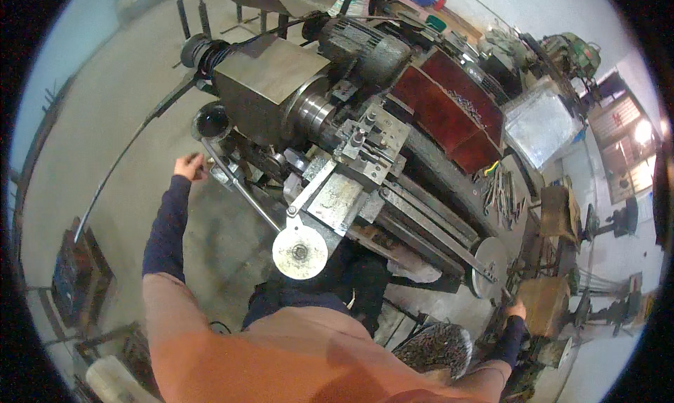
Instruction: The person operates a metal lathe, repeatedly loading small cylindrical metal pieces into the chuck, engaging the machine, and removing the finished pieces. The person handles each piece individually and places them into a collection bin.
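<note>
In front of me stands a small metal lathe with a shiny round chuck (314,114) and a tool post (372,142) beside it. My left hand (189,166) is out at the left with curled fingers, close to a metal bracket (223,175) on a long rod (246,196). Whatever its fingers hold is too small to make out. Far to the right, my right hand (517,309) is closed around the handle (507,295) of a round metal handwheel (486,268). A pale round disc (300,252) sits at the near end of the cross slide.
A dark red tray (449,108) holding small metal pieces lies behind the lathe, near a motor (365,48). Several hand tools (502,196) rest on the bench at right. A long thin bar (126,150) sticks out leftward. A patterned stool seat (435,347) is near me.
</note>
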